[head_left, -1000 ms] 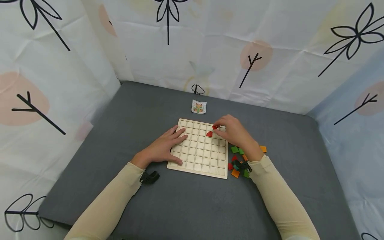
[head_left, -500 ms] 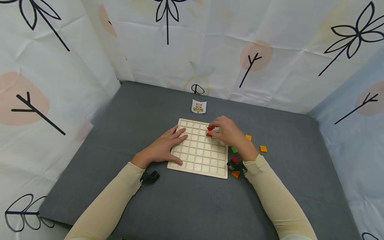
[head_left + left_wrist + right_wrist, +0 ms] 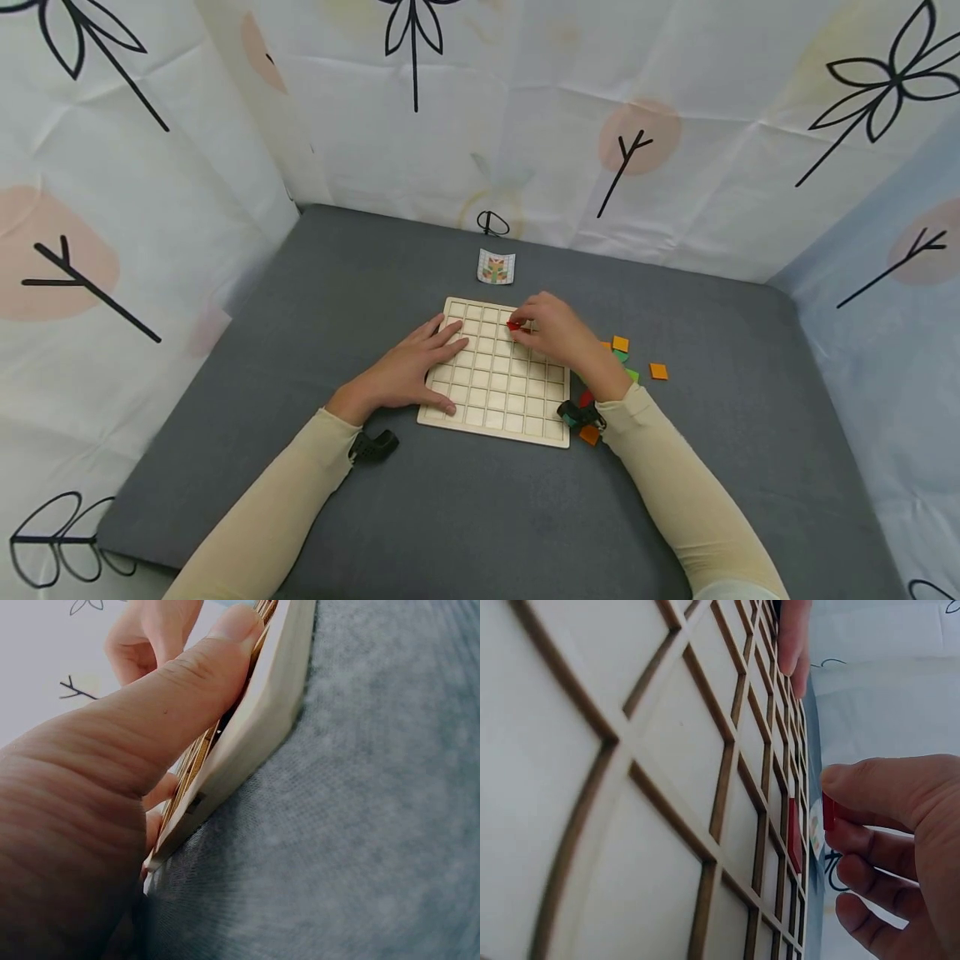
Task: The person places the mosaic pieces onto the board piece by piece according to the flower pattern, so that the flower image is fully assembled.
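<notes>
My left hand (image 3: 401,367) rests with spread fingers on the left side of a wooden grid board (image 3: 497,383); its thumb (image 3: 187,682) lies over the board's edge in the left wrist view. Over the board's upper part, my right hand (image 3: 562,337) pinches a red piece (image 3: 829,812) between thumb and fingertips, slightly off the grid. Another red piece (image 3: 793,836) lies in a cell beside it in the right wrist view. In the head view the fingers partly hide the red pieces.
Right of the board lie loose orange (image 3: 658,372), green (image 3: 633,375) and red (image 3: 586,398) pieces, some hidden under my right wrist. A small patterned card (image 3: 496,267) lies beyond the board on the grey table (image 3: 360,267). Printed cloth surrounds the table's back and sides.
My right hand has moved left across the upper rows of the board, carrying the red piece. More loose pieces show behind the wrist. My left hand has stayed in place.
</notes>
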`<act>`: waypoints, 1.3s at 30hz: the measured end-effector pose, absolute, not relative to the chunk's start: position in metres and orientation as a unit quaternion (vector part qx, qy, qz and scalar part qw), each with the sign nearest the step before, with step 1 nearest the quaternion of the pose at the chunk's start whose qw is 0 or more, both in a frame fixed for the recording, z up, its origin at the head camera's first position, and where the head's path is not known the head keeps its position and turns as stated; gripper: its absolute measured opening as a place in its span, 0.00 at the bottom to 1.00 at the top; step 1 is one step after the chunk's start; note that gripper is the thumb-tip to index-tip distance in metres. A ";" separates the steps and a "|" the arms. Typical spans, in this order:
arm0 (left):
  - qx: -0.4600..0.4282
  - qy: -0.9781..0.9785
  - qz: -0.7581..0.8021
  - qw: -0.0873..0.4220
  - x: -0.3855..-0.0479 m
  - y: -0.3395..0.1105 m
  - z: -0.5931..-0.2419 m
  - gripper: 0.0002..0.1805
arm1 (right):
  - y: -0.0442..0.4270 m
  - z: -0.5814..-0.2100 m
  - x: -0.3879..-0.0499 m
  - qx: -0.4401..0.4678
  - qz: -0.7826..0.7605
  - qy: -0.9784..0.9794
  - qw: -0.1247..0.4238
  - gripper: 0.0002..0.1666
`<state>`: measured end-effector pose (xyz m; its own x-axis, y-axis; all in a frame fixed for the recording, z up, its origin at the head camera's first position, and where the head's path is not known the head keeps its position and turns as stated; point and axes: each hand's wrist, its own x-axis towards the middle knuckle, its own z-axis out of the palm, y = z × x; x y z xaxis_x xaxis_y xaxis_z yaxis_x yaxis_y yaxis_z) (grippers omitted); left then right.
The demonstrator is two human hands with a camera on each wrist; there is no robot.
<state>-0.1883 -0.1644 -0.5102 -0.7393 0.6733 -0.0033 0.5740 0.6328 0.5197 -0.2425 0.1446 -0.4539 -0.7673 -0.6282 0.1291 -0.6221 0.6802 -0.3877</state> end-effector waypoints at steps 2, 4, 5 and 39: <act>0.348 0.898 0.252 0.096 -0.188 -0.164 -0.510 0.66 | 0.143 -0.455 -0.242 -0.341 -0.207 0.917 0.008 0.05; 0.349 0.898 0.252 0.096 -0.188 -0.164 -0.508 0.67 | 0.142 -0.456 -0.243 -0.340 -0.208 0.917 0.011 0.06; 0.349 0.898 0.252 0.096 -0.188 -0.164 -0.508 0.67 | 0.141 -0.456 -0.243 -0.339 -0.209 0.917 0.013 0.06; 0.348 0.896 0.261 0.095 -0.187 -0.164 -0.510 0.65 | 0.133 -0.466 -0.246 -0.356 -0.189 0.915 0.002 0.07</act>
